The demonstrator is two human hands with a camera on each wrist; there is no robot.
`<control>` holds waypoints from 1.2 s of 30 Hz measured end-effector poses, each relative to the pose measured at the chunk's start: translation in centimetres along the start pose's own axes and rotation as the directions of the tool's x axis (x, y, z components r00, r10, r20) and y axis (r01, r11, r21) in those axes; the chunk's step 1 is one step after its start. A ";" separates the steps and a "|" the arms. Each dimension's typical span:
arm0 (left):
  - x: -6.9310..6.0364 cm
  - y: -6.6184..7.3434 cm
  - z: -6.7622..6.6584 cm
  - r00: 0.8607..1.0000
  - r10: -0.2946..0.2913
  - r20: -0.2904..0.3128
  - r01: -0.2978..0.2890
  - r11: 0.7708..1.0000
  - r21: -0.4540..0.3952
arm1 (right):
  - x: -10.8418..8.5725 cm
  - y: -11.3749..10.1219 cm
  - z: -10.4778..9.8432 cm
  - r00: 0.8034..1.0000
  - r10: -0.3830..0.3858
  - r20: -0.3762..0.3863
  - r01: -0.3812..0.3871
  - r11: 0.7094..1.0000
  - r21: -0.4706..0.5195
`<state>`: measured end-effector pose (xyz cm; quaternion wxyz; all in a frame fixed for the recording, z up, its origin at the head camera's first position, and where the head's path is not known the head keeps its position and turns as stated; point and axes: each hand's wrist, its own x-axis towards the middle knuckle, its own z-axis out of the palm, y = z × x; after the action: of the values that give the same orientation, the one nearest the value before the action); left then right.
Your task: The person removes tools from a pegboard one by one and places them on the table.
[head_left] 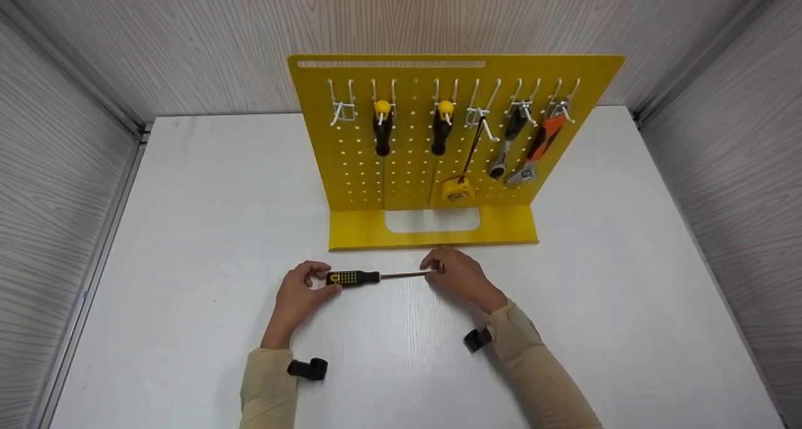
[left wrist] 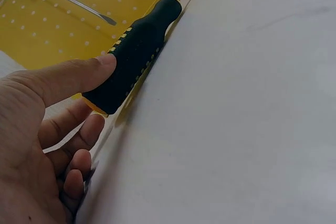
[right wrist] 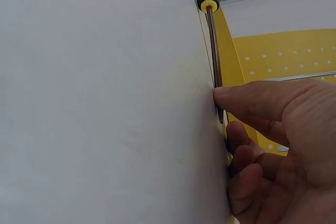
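Screwdriver: black handle with yellow studs and a yellow butt, rounded and waisted; thin, straight metal shaft.
Direction: long axis runs left to right, nearly parallel to the pegboard's front edge; butt towards the desk's left edge, tip towards its right edge.
Place: low over the desk, just in front of the pegboard, well apart from both side edges; whether it rests on the surface I cannot tell.
Left hand: thumb and fingers grip the butt end of the handle.
Right hand: thumb and fingers pinch the shaft near its tip.
Desk: smooth, white.
Pegboard: yellow, flat, dotted with small round holes, standing towards the desk's far edge.
On its white hooks: two screwdrivers, a boxy yellow tape measure on a dark cord, and two metal wrenches.
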<state>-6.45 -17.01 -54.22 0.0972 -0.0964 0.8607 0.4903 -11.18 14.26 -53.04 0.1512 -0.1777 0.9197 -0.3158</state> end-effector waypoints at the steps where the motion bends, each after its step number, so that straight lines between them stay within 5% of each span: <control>1: 0.0 -0.1 0.0 1.000 0.000 0.000 0.000 1.000 -0.005 | 0.0 0.0 0.0 1.000 0.000 0.001 0.000 1.000 0.008; 17: -0.4 0.1 0.2 1.000 0.008 0.000 -0.008 0.995 -0.095 | -0.4 0.1 -0.3 1.000 0.003 0.019 -0.005 0.994 0.113; 36: -0.7 0.8 -0.4 1.000 -0.011 0.023 0.014 0.984 -0.175 | -1.0 0.6 -0.9 0.999 -0.020 0.026 0.011 0.951 0.309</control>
<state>-6.03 -16.93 -53.21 0.1010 -0.1046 0.8124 0.5647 -10.77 15.57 -52.55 0.1879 -0.1635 0.8553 -0.4543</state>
